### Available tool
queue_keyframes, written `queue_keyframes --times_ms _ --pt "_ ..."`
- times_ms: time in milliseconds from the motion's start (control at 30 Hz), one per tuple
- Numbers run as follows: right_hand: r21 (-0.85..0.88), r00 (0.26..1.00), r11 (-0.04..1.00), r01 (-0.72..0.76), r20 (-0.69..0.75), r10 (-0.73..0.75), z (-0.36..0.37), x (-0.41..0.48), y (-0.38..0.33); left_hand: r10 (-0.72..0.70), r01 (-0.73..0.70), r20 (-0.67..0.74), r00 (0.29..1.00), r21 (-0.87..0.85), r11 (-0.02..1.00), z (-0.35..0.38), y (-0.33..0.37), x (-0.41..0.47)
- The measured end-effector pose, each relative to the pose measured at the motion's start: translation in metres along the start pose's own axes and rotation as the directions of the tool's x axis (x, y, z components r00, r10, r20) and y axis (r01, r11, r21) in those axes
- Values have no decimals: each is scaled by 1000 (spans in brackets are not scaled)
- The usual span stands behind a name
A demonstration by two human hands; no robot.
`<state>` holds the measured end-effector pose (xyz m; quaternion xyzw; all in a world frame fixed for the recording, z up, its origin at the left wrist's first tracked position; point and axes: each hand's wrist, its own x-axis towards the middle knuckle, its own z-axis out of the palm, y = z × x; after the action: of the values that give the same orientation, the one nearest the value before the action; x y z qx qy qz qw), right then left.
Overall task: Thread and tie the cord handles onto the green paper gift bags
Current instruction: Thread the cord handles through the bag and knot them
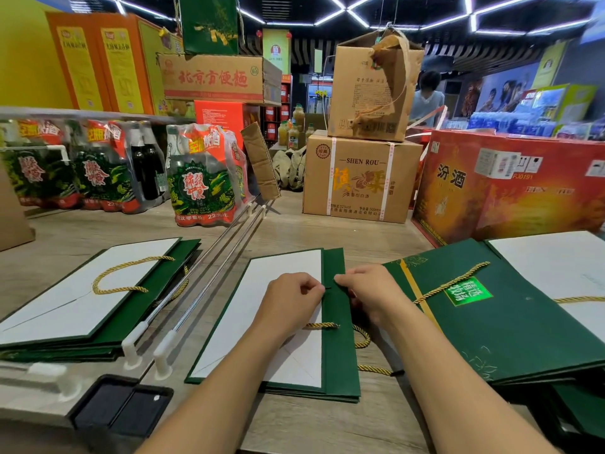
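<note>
A flat green paper gift bag [339,355] lies in front of me, its white inside face up. My left hand [291,299] and my right hand [366,286] meet at the bag's green top fold, both pinching a dark cord tip there. A gold twisted cord [363,339] runs from the lower hole, loops off the bag's right edge and ends in a black tip near my right forearm. A pile of bags with gold handles [98,303] lies at the left. Another green bag with a shiny label [484,309] lies at the right.
Two metal rods with white end caps [203,280] lie between the left pile and the middle bag. A black tray [121,407] sits at the near left. Cardboard boxes [357,178], a red carton [510,191] and wrapped bottle packs [203,178] stand behind.
</note>
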<state>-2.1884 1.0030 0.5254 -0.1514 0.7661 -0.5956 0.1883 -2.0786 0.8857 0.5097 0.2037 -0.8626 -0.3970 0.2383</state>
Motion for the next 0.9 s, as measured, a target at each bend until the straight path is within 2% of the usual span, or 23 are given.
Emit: queue_keyframes --times_ms 167,300,433,600,900 --pt "56 1000 998 7 8 -8 -3 3 0 -18 13 -61 998 -84 996 -14 8 11" --pt "95 999 994 48 16 -50 -1 3 -2 106 -100 -94 990 64 993 -23 26 32" --pt "147 997 986 73 1 -74 -2 4 -1 231 -222 -88 969 105 969 -14 23 38" --pt "120 993 986 115 -23 -113 0 11 3 359 -336 -76 930 217 917 -7 14 39" --pt "24 963 964 264 -73 -261 2 1 -1 443 -407 -56 895 306 861 1 18 35"
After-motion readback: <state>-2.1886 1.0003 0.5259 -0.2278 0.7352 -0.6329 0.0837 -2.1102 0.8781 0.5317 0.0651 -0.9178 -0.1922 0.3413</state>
